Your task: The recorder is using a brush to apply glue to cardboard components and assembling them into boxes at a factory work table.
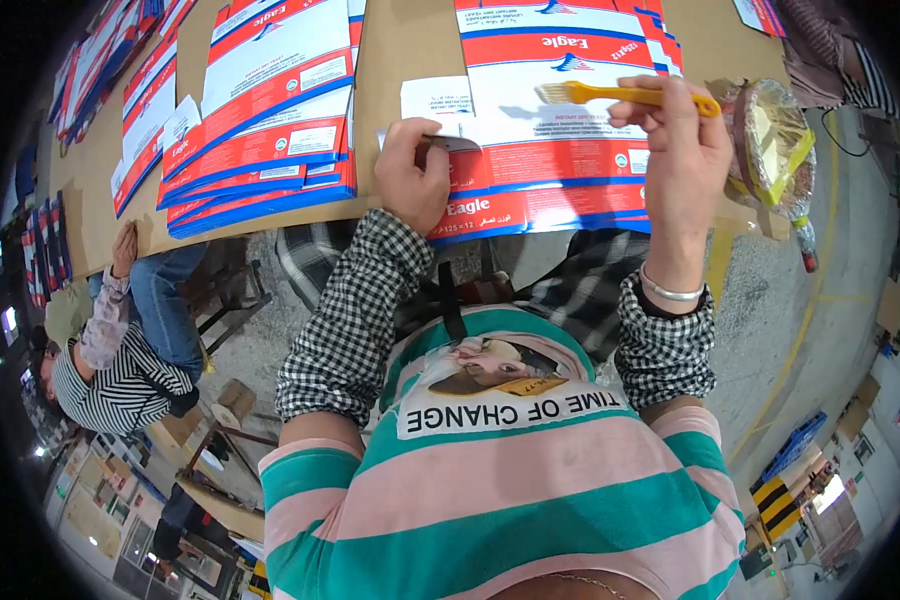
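Striped shirt [530,490] sat nearest. Right hand [692,135], closed, held a yellow brush [610,94] over flat printed cartons [560,158] on the counter [410,40]; left hand [412,180], curled tight, held a thin grey piece [455,144] at their left.

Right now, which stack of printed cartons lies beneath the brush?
The stack just right of the left hand; the right hand holds the brush over it, while the stacks farther left lie apart.
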A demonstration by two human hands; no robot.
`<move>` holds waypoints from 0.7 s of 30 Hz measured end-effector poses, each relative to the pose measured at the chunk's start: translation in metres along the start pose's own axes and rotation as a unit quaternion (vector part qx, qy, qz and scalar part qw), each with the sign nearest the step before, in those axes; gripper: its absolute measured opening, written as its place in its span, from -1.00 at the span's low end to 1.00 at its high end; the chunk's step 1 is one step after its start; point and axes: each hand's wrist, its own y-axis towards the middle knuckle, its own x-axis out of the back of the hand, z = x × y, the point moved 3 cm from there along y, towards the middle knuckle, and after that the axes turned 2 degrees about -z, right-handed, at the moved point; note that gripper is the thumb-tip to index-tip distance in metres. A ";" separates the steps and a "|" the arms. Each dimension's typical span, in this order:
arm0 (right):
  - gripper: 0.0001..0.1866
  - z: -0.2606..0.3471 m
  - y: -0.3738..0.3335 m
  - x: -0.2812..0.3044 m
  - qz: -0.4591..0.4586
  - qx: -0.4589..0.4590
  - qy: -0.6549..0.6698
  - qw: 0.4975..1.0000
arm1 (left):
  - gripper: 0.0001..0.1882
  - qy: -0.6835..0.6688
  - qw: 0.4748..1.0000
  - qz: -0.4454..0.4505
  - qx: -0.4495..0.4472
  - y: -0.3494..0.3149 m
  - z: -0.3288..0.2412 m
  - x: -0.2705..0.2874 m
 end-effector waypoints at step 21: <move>-0.74 0.057 -0.045 0.069 -0.140 0.060 0.064 0.986 | -0.49 0.288 0.916 0.269 -0.079 0.010 -0.012 0.030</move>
